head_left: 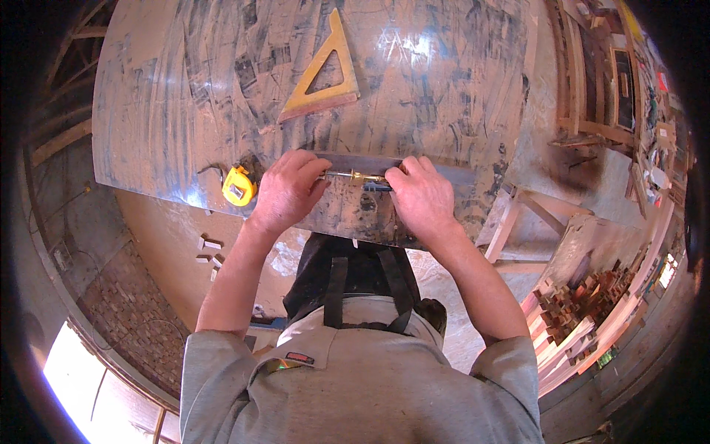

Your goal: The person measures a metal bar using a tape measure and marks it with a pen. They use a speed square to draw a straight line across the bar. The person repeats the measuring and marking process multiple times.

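Both hands meet near the front edge of a dusty, dark-streaked table [148, 111]. With bent fingers, my left hand [287, 191] pinches the left end of a slim tool with a metal shaft and brass-coloured collar [349, 175]. My right hand [425, 198] is closed around the tool's other end, which its fingers hide, so I cannot tell the exact kind. Just behind the tool lies a long dark wooden strip [455, 174], running past both hands. A short dark object [377, 187] sits below the tool, beside my right fingertips.
A yellow tape measure [239, 186] lies left of my left hand. Farther back rests a yellow wooden set square [325, 74]. Right of the table stand a wooden frame [510, 226] and stacked wood offcuts [592, 303]. Small wood blocks [210, 243] lie on the floor at left.
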`<state>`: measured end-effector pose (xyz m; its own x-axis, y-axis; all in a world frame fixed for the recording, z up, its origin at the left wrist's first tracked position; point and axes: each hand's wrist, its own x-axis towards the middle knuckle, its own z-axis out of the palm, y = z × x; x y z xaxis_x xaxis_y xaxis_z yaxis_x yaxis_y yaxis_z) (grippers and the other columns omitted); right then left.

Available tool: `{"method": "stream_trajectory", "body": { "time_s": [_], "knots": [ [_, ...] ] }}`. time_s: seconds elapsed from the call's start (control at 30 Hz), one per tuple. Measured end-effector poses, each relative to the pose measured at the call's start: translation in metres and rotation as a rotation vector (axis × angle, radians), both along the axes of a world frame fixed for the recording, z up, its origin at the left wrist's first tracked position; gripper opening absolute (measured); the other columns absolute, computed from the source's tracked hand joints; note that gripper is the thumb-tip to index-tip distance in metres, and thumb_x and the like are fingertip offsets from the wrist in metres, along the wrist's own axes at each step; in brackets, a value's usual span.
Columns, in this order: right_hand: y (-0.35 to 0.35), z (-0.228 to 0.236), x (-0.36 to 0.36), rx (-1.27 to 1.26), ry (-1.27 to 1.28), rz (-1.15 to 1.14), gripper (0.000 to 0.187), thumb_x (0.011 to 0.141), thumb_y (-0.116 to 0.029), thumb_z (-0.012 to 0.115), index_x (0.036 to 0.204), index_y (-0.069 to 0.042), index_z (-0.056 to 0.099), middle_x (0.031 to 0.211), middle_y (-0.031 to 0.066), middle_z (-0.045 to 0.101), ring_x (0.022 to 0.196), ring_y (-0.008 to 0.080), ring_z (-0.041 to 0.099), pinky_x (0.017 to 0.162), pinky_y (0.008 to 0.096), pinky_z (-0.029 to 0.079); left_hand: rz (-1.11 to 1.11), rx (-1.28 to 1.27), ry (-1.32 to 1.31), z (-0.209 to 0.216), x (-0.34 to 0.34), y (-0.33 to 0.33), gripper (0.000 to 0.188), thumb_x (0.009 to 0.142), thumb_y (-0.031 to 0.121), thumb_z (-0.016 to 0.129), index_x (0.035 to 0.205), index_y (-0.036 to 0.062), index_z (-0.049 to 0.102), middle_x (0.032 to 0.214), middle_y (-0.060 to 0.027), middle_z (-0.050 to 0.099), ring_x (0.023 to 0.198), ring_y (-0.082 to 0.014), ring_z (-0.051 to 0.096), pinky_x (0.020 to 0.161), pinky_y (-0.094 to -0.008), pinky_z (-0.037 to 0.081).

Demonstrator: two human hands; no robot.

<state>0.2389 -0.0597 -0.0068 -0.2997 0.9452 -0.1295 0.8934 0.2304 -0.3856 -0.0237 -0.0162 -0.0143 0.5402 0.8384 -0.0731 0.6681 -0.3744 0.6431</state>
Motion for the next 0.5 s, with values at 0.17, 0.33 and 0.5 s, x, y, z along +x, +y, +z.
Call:
{"method": "stream_trajectory", "body": {
  "time_s": [0.17, 0.33, 0.5],
  "knots": [
    [-0.0002, -0.0001, -0.0013, -0.014, 0.005, 0.016, 0.008, 0.077, -0.014, 0.066, 0.083, -0.009, 0.068, 0.088, 0.0085, 0.059, 0.091, 0.0278, 0.064, 0.067, 0.0397, 0.057, 0.01, -0.012, 0.014, 0.0019, -0.0021, -0.0043, 0.032, 0.077, 0.006, 0.082, 0.107, 0.0063, 0.07, 0.103, -0.0121, 0.067, 0.098, -0.0335, 0.066, 0.084, -0.0431, 0.056],
    [-0.004, -0.0021, -0.0038, -0.022, 0.021, 0.013, 0.009, 0.077, -0.014, 0.066, 0.084, -0.009, 0.068, 0.089, 0.0087, 0.059, 0.091, 0.0278, 0.064, 0.068, 0.0395, 0.057, 0.012, -0.024, 0.02, 0.0012, -0.0047, -0.0062, 0.031, 0.078, 0.006, 0.082, 0.106, 0.006, 0.07, 0.103, -0.0119, 0.067, 0.098, -0.0331, 0.066, 0.084, -0.0426, 0.056],
    [-0.0015, -0.0009, -0.0049, -0.013, 0.009, 0.012, 0.008, 0.077, -0.013, 0.067, 0.084, -0.009, 0.068, 0.088, 0.0086, 0.059, 0.091, 0.0276, 0.064, 0.069, 0.0392, 0.057, 0.007, -0.001, 0.023, 0.0017, -0.005, -0.0032, 0.03, 0.078, 0.005, 0.082, 0.106, 0.0056, 0.07, 0.102, -0.0116, 0.068, 0.097, -0.0327, 0.067, 0.083, -0.0422, 0.056]
  ]
}}
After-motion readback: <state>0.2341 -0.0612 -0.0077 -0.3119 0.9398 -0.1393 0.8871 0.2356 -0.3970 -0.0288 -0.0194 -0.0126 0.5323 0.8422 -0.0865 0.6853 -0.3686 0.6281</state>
